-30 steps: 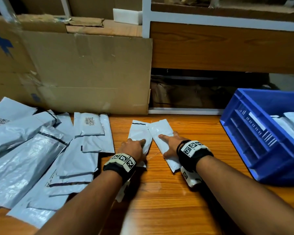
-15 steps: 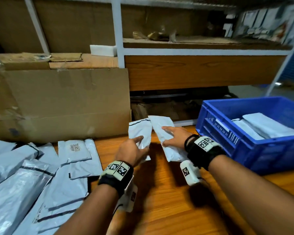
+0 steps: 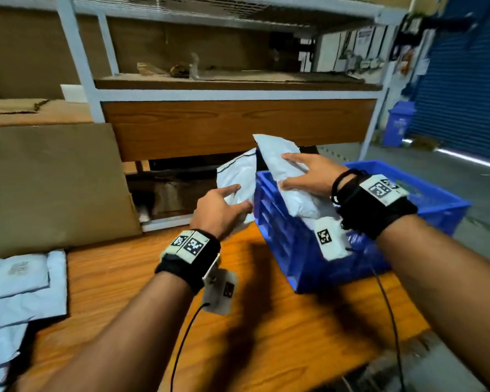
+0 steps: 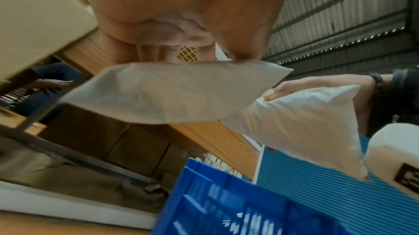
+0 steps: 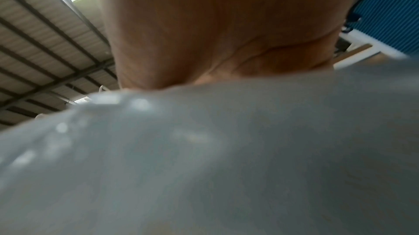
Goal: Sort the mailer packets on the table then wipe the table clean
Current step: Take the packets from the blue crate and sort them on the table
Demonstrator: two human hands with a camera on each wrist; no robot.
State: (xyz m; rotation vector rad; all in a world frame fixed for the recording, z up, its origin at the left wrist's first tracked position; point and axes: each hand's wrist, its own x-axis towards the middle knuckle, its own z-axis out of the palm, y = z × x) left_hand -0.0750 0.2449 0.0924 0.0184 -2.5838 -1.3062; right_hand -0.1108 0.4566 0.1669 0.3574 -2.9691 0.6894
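Observation:
My left hand (image 3: 224,205) pinches a small white mailer packet (image 3: 236,176) in the air, just left of the blue crate (image 3: 294,250). My right hand (image 3: 306,174) holds a second white mailer packet (image 3: 280,165) above the crate's near left corner, fingers spread along its top. In the left wrist view the left packet (image 4: 172,93) hangs below my palm, with the right packet (image 4: 301,124) beside it over the crate (image 4: 226,212). The right wrist view is filled by the blurred grey packet (image 5: 204,158) under my palm. More grey mailers (image 3: 20,290) lie at the table's left edge.
A large cardboard sheet (image 3: 48,188) leans at the back left of the wooden table (image 3: 266,335). A metal shelf rack with a wooden panel (image 3: 238,125) stands behind. A blue bin (image 3: 399,125) and a blue shutter are far right.
Both hands have lifted their packets off the table and carried them right, up over the blue crate. The view has swung right with them.

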